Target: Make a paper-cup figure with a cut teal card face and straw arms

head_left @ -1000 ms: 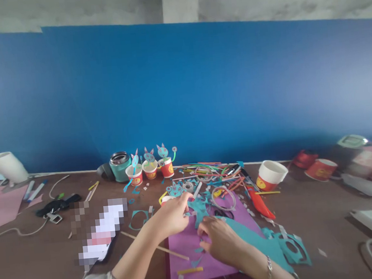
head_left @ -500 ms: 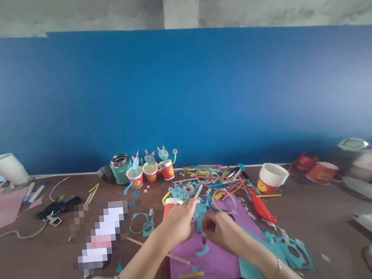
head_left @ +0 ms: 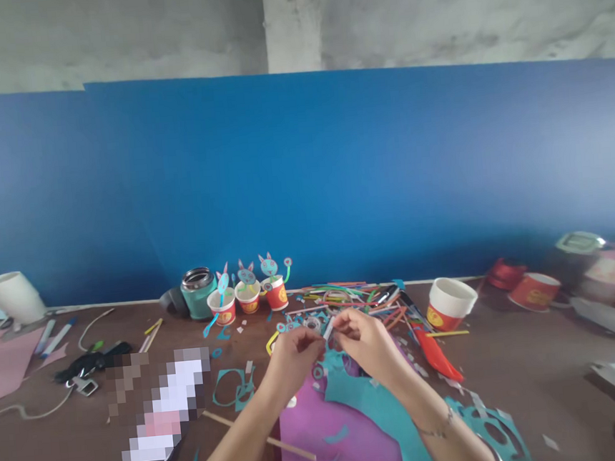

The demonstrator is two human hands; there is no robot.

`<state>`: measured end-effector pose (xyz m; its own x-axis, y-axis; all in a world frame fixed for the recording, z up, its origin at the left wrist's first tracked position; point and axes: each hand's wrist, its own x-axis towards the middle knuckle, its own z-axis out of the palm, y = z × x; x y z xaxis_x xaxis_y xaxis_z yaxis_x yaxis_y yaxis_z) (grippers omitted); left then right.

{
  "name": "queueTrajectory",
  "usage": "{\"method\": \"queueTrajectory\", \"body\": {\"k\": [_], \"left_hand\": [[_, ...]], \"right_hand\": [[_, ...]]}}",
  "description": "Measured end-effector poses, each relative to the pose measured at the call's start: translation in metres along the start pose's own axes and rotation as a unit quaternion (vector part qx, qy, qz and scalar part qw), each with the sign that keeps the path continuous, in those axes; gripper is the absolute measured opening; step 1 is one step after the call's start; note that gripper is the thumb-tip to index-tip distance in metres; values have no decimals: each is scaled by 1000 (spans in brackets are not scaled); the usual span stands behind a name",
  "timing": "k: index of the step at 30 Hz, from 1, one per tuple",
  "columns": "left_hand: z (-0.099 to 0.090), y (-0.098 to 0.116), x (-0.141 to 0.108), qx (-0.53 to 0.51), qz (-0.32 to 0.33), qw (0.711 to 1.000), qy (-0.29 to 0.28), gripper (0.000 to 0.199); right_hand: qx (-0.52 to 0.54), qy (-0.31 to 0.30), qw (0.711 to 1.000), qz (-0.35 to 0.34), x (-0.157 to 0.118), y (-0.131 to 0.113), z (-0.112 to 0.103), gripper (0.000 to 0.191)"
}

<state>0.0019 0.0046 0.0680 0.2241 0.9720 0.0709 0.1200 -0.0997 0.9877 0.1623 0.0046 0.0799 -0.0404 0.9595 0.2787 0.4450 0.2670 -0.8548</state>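
My left hand (head_left: 295,353) and my right hand (head_left: 361,340) meet above the middle of the table, both with fingers pinched. Between their fingertips is a small white strip (head_left: 328,328), its kind too small to tell. Below the hands lie a purple sheet (head_left: 336,429) and a cut teal sheet (head_left: 374,404) that overlaps it. Just behind my left hand, a cup with a yellow arm (head_left: 271,343) and a teal cutout is mostly hidden.
Decorated cups (head_left: 222,307) with teal cat faces stand at the back beside a teal flask (head_left: 198,294). Coloured pipe cleaners (head_left: 340,294) lie piled behind my hands. White-and-red cups (head_left: 451,302), a red craft knife or cutter (head_left: 437,354) and teal scraps (head_left: 494,426) are on the right.
My right hand has risen from the sheets to the white strip by my left hand. My left hand has turned, its fingers now pinched toward the right. The teal sheet now covers more of the purple one.
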Motion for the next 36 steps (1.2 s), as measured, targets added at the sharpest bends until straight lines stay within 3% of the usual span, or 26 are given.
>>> {"method": "queueTrajectory", "body": {"k": [5,11,17,30,36], "left_hand": [[0,3,0,-54,-6,998,17,12],[2,5,-1,-122,-5,992,32,12],[6,5,-5,-195,-37,980,26,34],[10,0,-4,-234,-76,969,18,37],[10,0,-4,-242,-75,966,55,36]], "right_hand": [[37,-4,999,14,-3,-5,5,18],[48,4,999,21,-3,1,5,12],[61,26,998,23,-4,-5,6,9],[51,41,997,29,-3,-3,6,8],[63,34,997,12,-4,-6,6,16]]}}
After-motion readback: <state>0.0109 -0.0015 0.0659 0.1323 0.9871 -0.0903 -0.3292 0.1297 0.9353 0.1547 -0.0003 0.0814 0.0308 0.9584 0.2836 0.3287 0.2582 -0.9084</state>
